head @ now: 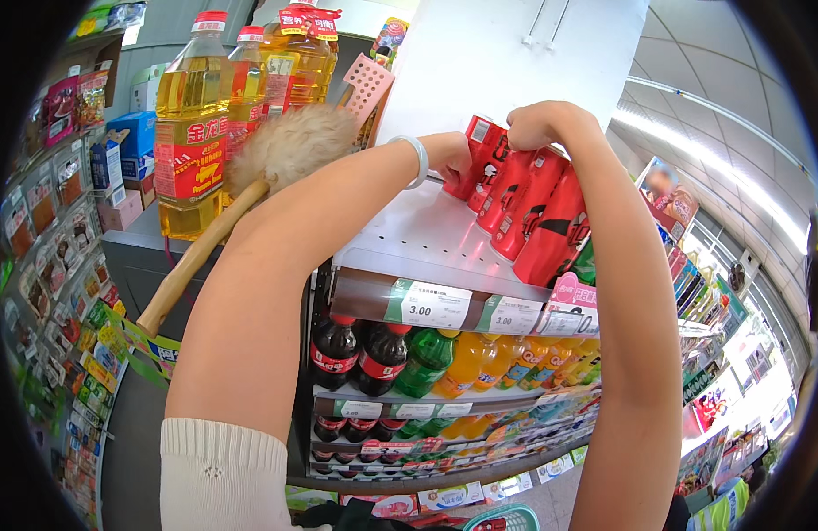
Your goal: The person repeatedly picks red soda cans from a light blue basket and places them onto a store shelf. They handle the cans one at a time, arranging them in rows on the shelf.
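On the top shelf (409,232) of a drinks rack stands a row of slim red drink cans (515,199), several deep towards me. My left hand (451,159), with a pale bangle on the wrist, has bent fingers against the lower side of the far-left can (482,159). My right hand (545,125) curls over the tops of the cans near the same end. Its fingertips are hidden, so a firm hold cannot be made out for either hand. The right forearm covers part of the row, where a green can (585,264) shows at the near end.
A fluffy duster (296,149) with a wooden handle lies across the view beside my left forearm, before large cooking oil bottles (193,133). Soft-drink bottles (429,358) fill the lower shelves behind price strips (432,303). A green basket (508,516) is below; hanging packets (64,259) line the left.
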### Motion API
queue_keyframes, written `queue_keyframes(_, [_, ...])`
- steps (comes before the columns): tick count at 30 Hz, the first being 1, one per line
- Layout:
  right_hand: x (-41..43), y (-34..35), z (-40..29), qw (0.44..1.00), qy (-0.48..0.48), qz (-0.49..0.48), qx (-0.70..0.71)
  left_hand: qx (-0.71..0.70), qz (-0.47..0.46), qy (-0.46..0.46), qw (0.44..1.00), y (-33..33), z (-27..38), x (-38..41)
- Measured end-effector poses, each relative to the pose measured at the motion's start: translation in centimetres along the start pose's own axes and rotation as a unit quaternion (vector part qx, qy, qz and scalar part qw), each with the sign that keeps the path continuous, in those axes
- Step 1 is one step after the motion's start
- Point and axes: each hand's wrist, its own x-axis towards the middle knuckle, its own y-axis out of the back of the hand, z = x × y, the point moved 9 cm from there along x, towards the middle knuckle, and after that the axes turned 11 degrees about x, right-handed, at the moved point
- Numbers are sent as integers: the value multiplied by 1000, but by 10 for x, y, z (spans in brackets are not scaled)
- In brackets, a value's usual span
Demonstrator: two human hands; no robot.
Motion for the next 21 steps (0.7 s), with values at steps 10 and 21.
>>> queue_keyframes(10, [4, -8, 5, 999, 6, -31, 18, -165, -57, -1, 985, -16, 22, -20])
queue_keyframes(21, [-14, 11, -1, 981, 184, -9, 65, 246, -36, 58, 967, 52, 90, -57])
